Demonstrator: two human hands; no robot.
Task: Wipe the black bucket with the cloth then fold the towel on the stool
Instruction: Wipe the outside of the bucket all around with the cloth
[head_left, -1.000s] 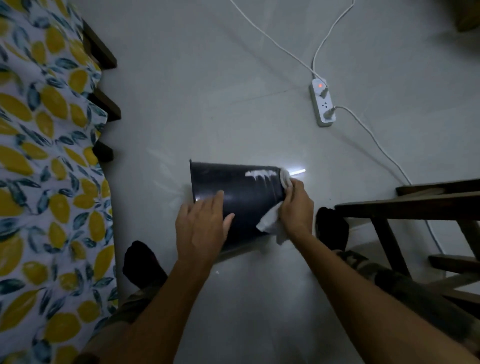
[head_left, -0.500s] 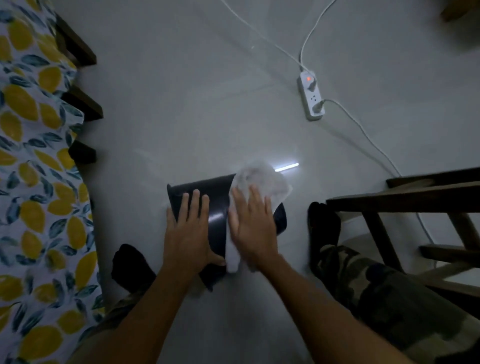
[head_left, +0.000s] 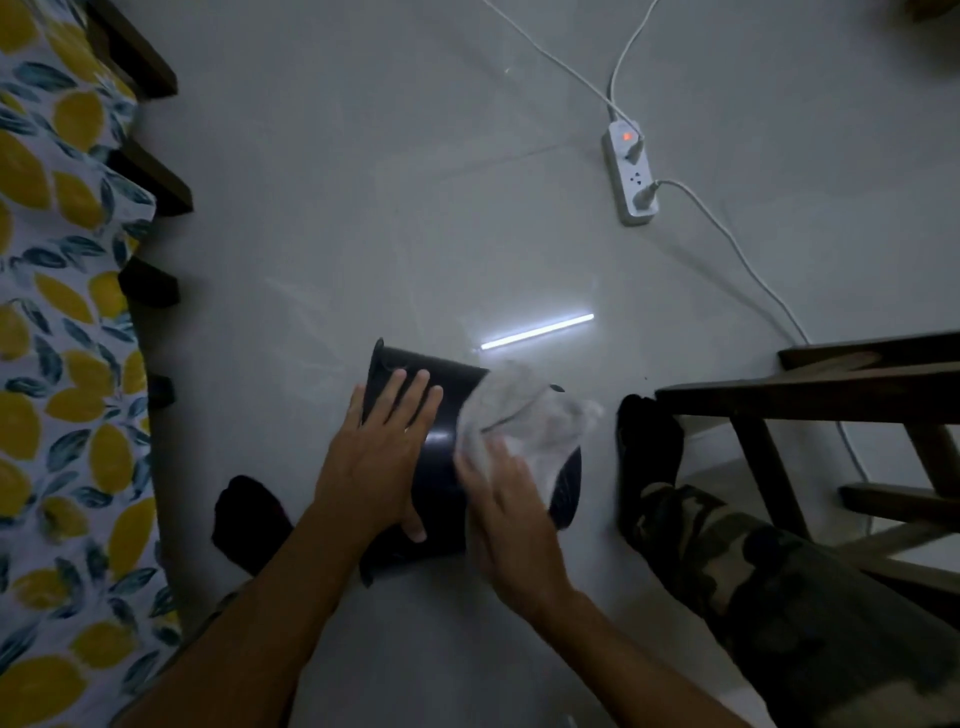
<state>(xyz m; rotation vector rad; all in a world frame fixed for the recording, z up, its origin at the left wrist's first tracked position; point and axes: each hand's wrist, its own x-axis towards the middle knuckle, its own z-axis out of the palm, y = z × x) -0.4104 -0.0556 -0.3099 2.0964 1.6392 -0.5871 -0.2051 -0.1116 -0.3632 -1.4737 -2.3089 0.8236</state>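
The black bucket (head_left: 441, 457) lies on its side on the pale floor between my feet. My left hand (head_left: 384, 457) rests flat on its left part, fingers spread, steadying it. A white cloth (head_left: 524, 415) is draped over the bucket's right part. My right hand (head_left: 498, 499) presses down on the near edge of the cloth, blurred by motion. The wooden stool (head_left: 810, 395) stands at the right edge; no towel shows on the part in view.
A bed with a lemon-print sheet (head_left: 57, 364) and dark wooden slats lines the left side. A white power strip (head_left: 631, 176) with cables lies on the floor at the back right. My socked feet (head_left: 649, 441) flank the bucket.
My right hand has slid toward me over the bucket with the cloth, which now trails out beyond the fingers. The left hand stays on the bucket.
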